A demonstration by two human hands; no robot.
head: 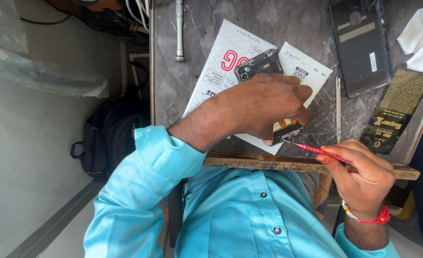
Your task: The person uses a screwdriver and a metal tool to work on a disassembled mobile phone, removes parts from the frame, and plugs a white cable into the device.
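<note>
An opened phone (260, 64) with its back off lies on a white padded envelope (221, 67) on the grey table (173, 86). My left hand (264, 107) lies over the phone and presses it down, covering its middle. My right hand (359, 174) grips a thin red screwdriver (312, 149). The tool's metal tip touches the near end of the phone, just beside my left thumb.
A dark phone back cover (362, 43) lies at the far right, with a black-and-gold sachet (395, 112) and white tissues (419, 36) beside it. A metal rod (180, 31) lies at the far side. Thin tweezers (338, 110) rest near the phone. A black backpack (111, 136) sits on the floor.
</note>
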